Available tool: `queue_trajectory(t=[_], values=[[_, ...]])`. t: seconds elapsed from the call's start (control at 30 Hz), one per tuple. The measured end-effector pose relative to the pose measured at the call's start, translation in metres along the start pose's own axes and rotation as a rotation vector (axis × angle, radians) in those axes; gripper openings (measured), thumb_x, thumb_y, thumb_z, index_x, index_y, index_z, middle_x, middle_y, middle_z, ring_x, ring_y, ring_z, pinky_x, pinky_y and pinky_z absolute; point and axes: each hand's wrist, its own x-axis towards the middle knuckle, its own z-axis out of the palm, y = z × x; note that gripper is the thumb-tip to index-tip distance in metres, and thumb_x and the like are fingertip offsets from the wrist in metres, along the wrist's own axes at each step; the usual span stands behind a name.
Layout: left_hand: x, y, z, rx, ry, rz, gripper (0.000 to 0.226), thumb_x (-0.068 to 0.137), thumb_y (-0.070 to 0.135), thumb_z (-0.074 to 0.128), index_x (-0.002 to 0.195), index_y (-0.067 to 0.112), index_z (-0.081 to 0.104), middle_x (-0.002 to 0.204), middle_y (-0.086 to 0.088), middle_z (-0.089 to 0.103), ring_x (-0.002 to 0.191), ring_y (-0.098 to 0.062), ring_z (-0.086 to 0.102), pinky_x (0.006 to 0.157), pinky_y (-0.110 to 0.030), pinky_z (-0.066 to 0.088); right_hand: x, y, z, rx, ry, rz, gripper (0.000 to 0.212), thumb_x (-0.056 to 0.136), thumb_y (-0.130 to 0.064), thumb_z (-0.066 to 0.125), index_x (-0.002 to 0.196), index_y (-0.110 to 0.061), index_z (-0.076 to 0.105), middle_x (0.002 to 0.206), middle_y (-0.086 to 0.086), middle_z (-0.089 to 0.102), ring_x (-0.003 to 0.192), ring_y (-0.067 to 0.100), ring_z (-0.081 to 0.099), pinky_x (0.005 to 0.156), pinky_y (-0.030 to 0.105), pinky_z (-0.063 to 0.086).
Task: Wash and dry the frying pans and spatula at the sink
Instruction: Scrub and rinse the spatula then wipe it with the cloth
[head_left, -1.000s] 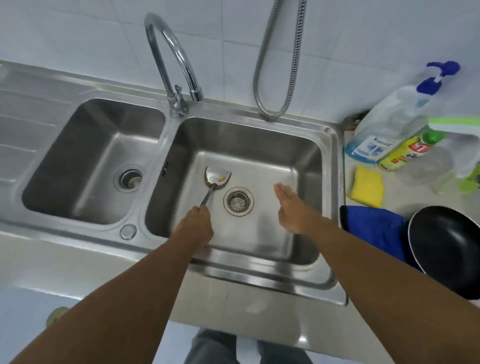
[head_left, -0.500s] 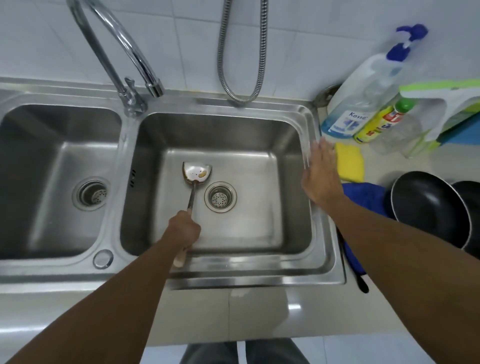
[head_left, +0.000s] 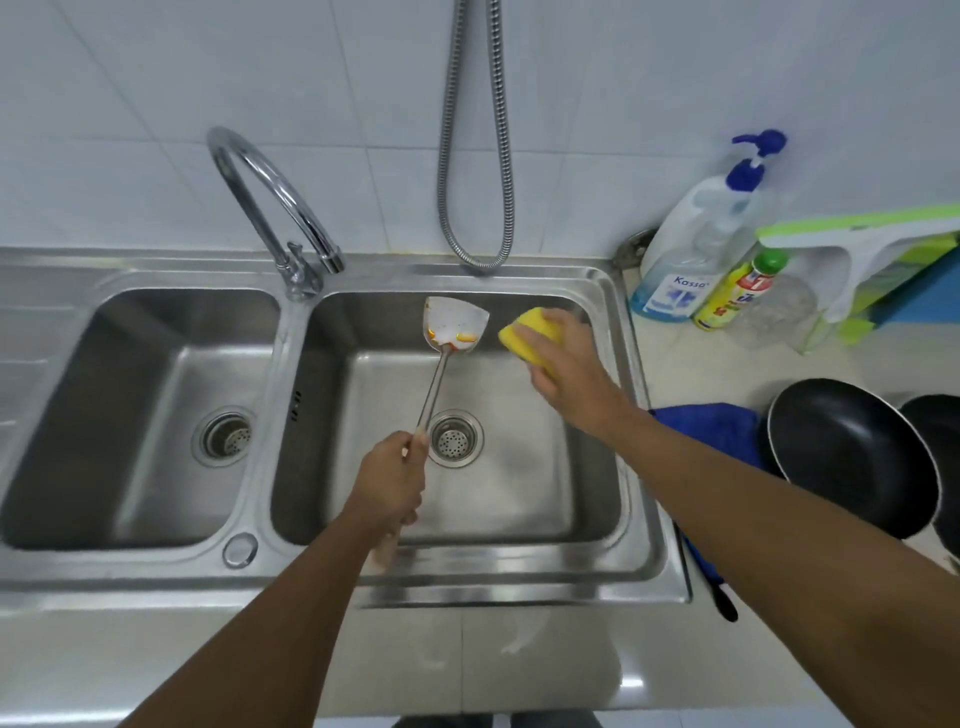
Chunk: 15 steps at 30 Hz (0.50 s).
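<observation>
left hand (head_left: 388, 480) grips spatula (head_left: 453, 328) handle; right hand (head_left: 569, 364) clutches sponge (head_left: 525, 338) beside blade.

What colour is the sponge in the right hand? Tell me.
Yellow; the sponge shows best in the head view.

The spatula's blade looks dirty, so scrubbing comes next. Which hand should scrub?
Right. The right hand holds the sponge just beside the blade of the spatula, while the left hand grips the handle and can steady it.

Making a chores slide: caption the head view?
Left hand holds a soiled spatula over the sink while right hand holds a sponge beside its blade.
</observation>
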Motion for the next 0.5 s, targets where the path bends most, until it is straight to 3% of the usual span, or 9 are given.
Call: queue_trajectory(t=[0.13,0.27,0.33,0.4,0.5], values=[[-0.011,0.008,-0.008,-0.003,-0.004,0.101,0.04,0.105,0.044,0.051,0.09,0.009,0.062,0.052,0.002,0.042,0.038,-0.01,0.032,0.039,-0.021,0.03,0.039,-0.045,0.029,-0.025,-0.088,-0.133,0.057,0.088,-0.004,0.067,0.141,-0.021,0.058,0.142,0.022,0.044,0.116,0.041,0.044,0.102,0.045,0.04],[-0.02,0.002,-0.022,0.273,0.056,0.372,0.042,0.106,0.039,0.05,0.075,0.012,0.059,0.052,0.006,0.043,0.047,-0.012,0.037,0.05,-0.028,0.037,0.091,-0.05,0.025,-0.226,-0.057,-0.021,0.057,0.086,-0.003,0.066,0.138,-0.025,0.057,0.139,0.015,0.043,0.118,0.036,0.04,0.1,0.043,0.042],[-0.022,-0.001,-0.025,0.329,0.068,0.429,0.037,0.106,0.036,0.05,0.076,0.018,0.061,0.054,0.006,0.045,0.049,-0.008,0.04,0.053,-0.026,0.038,0.108,-0.051,0.022,-0.174,-0.076,0.044,0.046,0.093,-0.003,0.056,0.135,-0.021,0.06,0.134,0.018,0.044,0.12,0.037,0.039,0.1,0.045,0.039],[-0.02,-0.002,-0.028,0.349,0.104,0.441,0.035,0.106,0.034,0.05,0.077,0.02,0.061,0.054,0.005,0.048,0.048,-0.008,0.041,0.052,-0.024,0.037,0.11,-0.056,0.027,-0.17,-0.112,-0.066,0.037,0.098,-0.007,0.046,0.128,-0.016,0.066,0.125,0.022,0.05,0.113,0.038,0.045,0.092,0.044,0.042],[-0.013,-0.001,-0.037,0.377,0.112,0.44,0.035,0.107,0.033,0.049,0.081,0.014,0.062,0.056,0.003,0.051,0.048,-0.008,0.043,0.052,-0.026,0.039,0.087,-0.057,0.044,-0.076,-0.104,-0.241,0.038,0.091,-0.015,0.042,0.106,-0.011,0.077,0.1,0.02,0.057,0.089,0.036,0.055,0.074,0.037,0.047]])
